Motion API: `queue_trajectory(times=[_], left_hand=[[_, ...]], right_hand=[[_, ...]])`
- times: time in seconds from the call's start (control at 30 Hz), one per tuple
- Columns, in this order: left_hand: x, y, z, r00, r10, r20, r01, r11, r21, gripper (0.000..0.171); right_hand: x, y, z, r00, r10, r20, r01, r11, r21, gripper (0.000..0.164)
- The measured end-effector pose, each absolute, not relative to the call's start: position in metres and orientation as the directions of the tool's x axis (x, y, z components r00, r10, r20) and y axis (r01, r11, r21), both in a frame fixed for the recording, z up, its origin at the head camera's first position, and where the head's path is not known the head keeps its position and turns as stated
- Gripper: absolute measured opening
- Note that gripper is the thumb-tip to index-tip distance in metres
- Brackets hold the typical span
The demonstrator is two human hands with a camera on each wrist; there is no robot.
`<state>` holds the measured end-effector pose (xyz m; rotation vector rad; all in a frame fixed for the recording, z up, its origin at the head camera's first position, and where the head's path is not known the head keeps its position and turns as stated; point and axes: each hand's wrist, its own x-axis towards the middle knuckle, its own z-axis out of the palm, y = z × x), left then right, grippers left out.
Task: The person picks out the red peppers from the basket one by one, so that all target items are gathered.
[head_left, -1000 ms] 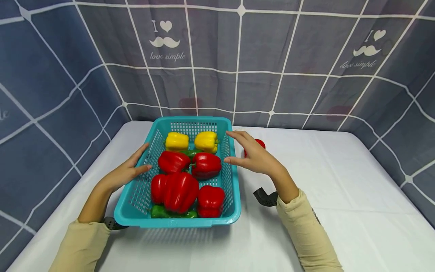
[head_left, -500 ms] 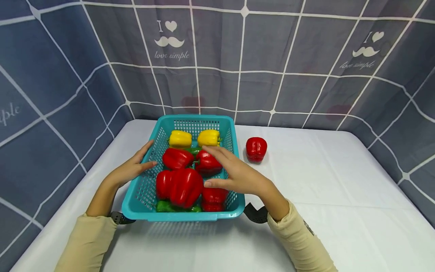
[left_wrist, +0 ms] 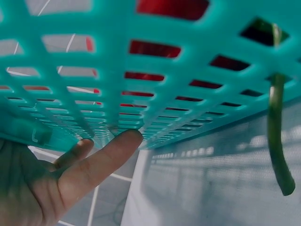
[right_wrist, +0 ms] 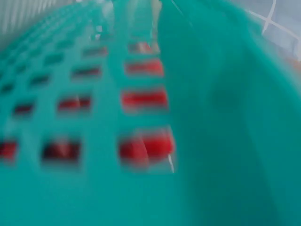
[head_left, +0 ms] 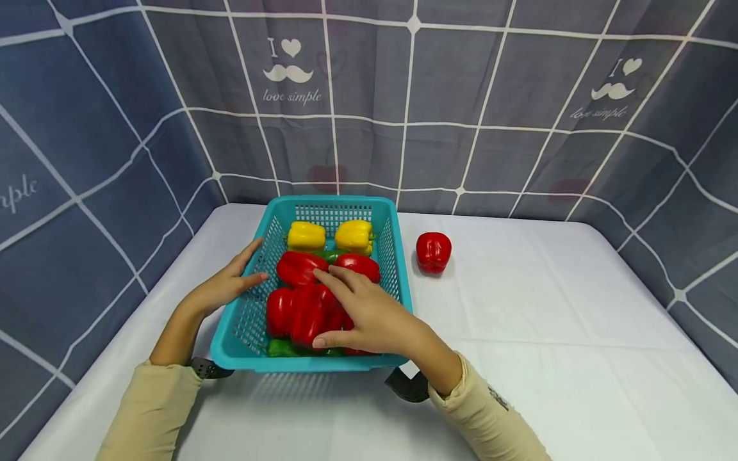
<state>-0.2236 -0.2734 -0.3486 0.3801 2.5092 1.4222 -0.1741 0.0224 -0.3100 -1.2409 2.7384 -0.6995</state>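
A turquoise plastic basket [head_left: 300, 363] holds several bell peppers. My left hand [head_left: 221, 291] lies against its left side, fingers straight; in the left wrist view a finger [left_wrist: 106, 160] touches the slotted outer wall. Fingers spread, my right hand [head_left: 371, 315] reaches over the basket's front right, with its fingertips at a large red bell pepper [head_left: 311, 314]. It covers most of another red pepper there. Behind are two more red bell peppers [head_left: 300, 267] and two yellow ones [head_left: 307, 236]. A green pepper [head_left: 284, 349] lies at the front. The right wrist view is blurred.
One red bell pepper [head_left: 434, 252] stands on the white tablecloth [head_left: 548, 320], right of the basket. A green stem [left_wrist: 277, 136] pokes out through the basket wall. A grey checked curtain [head_left: 369, 77] encloses the back and sides.
My right hand has moved from beside the right rim leftward and forward over the front peppers, uncovering the red pepper on the table. My left hand has stayed at the basket's side.
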Motion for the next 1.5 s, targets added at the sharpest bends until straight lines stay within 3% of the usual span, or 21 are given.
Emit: queue_trajectory(times=[0.3, 0.57, 1.07, 1.33, 1.5], left_hand=[[-0.223, -0.270, -0.348, -0.940, 0.334, -0.066, 0.120, 0.505, 0.854, 0.078], [-0.222, -0.273, -0.346, -0.944, 0.321, -0.080, 0.113, 0.541, 0.834, 0.078], [-0.223, -0.274, -0.348, -0.939, 0.335, -0.081, 0.113, 0.521, 0.846, 0.078], [-0.220, -0.278, -0.349, -0.934, 0.349, -0.079, 0.121, 0.516, 0.848, 0.078], [-0.222, -0.275, -0.348, -0.933, 0.353, -0.075, 0.122, 0.505, 0.854, 0.079]], right_hand=[[-0.168, 0.003, -0.326, -0.723, -0.678, 0.133, -0.684, 0.677, -0.273, 0.092], [-0.168, -0.006, -0.333, -0.737, -0.661, 0.138, -0.674, 0.709, -0.208, 0.096], [-0.165, -0.008, -0.335, -0.733, -0.658, 0.174, -0.677, 0.730, -0.089, 0.081], [-0.167, -0.013, -0.336, -0.745, -0.659, 0.104, -0.667, 0.738, -0.102, 0.094], [-0.174, -0.012, -0.338, -0.751, -0.652, 0.104, -0.656, 0.754, -0.013, 0.098]])
